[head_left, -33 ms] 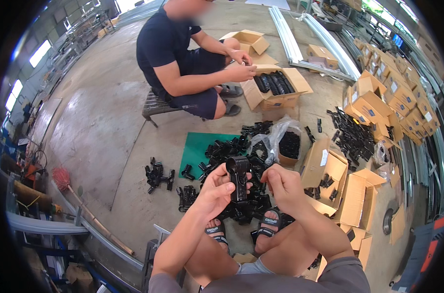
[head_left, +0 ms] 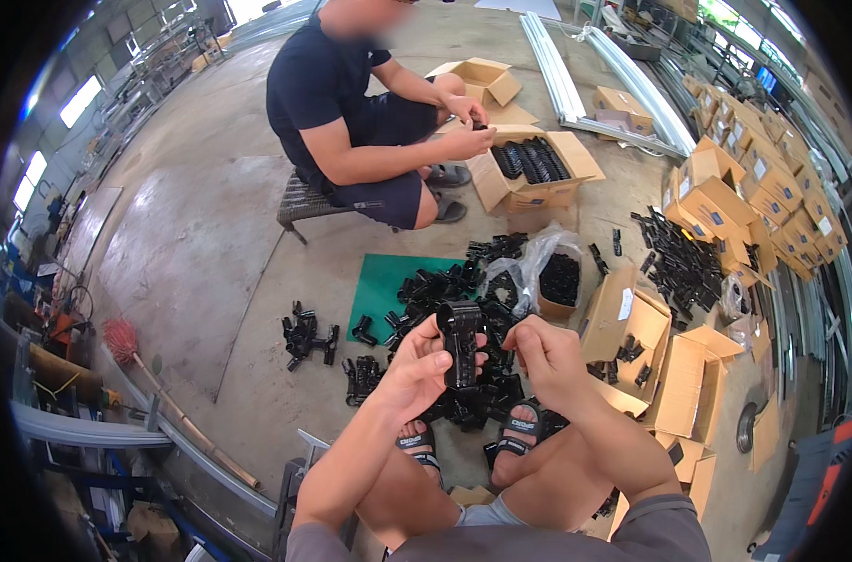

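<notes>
My left hand (head_left: 416,366) is closed around a glossy black pipe fitting (head_left: 461,348), its round collar at the top and its body hanging down. Just right of it, my right hand (head_left: 546,354) is held up with the fingers curled in a pinch, apart from the fitting. Whatever those fingers hold, if anything, is too small or hidden to make out. Below both hands lies a heap of similar black fittings (head_left: 473,408), spreading over the floor and onto a green sheet (head_left: 373,289).
Across from me a person (head_left: 323,112) sits on a low stool (head_left: 299,203), handling a small dark piece beside a carton (head_left: 539,196) packed with black parts. Open cartons (head_left: 684,382) and a pile of black pieces (head_left: 681,258) are on the right. A red-headed mop (head_left: 120,341) lies left.
The floor and the seated person appear very slightly farther right in the picture. My hands and the fitting keep the same pose.
</notes>
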`<state>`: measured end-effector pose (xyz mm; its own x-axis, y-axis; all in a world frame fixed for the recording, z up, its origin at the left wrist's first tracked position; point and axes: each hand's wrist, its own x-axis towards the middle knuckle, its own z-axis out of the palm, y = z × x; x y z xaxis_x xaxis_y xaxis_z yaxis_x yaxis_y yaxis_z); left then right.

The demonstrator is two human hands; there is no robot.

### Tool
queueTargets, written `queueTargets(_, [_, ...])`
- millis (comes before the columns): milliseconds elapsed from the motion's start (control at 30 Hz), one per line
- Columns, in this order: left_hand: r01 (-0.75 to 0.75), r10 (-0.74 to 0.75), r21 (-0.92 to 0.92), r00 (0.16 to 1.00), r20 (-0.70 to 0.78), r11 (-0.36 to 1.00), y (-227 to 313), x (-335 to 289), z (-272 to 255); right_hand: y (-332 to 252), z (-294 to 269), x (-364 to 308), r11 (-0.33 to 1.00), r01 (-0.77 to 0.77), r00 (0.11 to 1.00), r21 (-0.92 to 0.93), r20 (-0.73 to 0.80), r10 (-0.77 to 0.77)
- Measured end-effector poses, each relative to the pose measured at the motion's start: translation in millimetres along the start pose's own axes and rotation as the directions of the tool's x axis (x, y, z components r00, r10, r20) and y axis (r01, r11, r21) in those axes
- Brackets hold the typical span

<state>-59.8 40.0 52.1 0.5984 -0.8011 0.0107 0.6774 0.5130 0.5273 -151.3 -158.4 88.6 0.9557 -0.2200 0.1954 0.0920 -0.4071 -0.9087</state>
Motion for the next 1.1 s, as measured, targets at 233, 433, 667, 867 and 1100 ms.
queueTargets(233, [0.016,-0.007,0.237,0.999,-0.040,0.971,-7.9,11.6,12.8,9.3,-3.9,0.5,0.939,-0.058,0.997,0.338,-0.035,0.074])
queueTargets(433, [0.188,0.049,0.821,0.966,-0.253,0.539,-37.8,8.8,23.6,22.9,-6.3,14.9,0.983,-0.182,0.948,-0.025,0.260,0.182])
queueTargets(667, [0.145,0.008,0.949,0.988,-0.153,0.281,-58.6,13.4,39.7,111.3,-92.1,-34.9,0.902,-0.271,0.955,-0.337,0.022,0.295])
queueTargets(867, [0.299,-0.061,0.895,0.953,-0.295,0.332,-30.6,6.9,28.7,192.8,-144.1,-126.4,0.523,-0.601,0.484,-0.604,0.245,0.840])
queueTargets(1100, [0.323,-0.113,0.882,0.947,-0.302,0.343,-32.5,14.0,13.8,356.2,-193.6,-167.5,0.301,-0.817,0.525,-0.493,-0.417,0.742])
